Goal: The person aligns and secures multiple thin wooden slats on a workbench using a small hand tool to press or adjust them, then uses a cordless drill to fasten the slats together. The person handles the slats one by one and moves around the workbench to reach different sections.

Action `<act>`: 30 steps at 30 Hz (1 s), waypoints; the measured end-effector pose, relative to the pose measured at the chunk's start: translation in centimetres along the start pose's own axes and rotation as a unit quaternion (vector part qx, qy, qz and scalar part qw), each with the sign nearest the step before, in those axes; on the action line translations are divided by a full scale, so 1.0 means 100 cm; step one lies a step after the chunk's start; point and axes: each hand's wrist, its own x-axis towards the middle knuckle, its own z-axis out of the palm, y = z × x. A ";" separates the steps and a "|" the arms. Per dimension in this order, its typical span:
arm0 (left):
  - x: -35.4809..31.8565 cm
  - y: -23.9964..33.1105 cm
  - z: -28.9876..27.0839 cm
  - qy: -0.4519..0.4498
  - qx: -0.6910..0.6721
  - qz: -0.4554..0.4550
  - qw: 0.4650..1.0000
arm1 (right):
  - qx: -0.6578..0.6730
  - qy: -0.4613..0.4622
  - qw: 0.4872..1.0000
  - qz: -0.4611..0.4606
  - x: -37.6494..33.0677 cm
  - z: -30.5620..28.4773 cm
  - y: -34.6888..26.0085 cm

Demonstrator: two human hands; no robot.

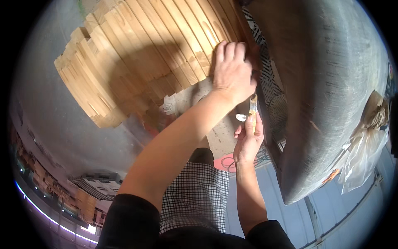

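Note:
Many pale wooden strips [145, 37] lie side by side in a broad stack at the upper left and middle. My left hand [234, 70] is closed over the stack's right side, its fingers bent around a strip; the thumb is mostly hidden. Just below it, my right hand [251, 141] grips a slim yellow-handled tool [253, 110] with a pale collar and a darker tip pointing up toward my left hand. The tool's exact kind is unclear. A small white piece [240, 118] shows beside the right fingers; whether it touches them I cannot tell.
A large bulging bundle in grey wrap [331, 83] stands close on the right, with a clear plastic bag [360, 153] hanging at its outer side. A patterned black-and-white strip [273, 95] runs between bundle and wood. My checked apron [195, 191] is below.

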 end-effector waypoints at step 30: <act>-0.135 -0.110 -0.076 0.010 0.108 -0.069 0.992 | -0.114 -0.078 0.990 0.008 -0.063 0.022 0.032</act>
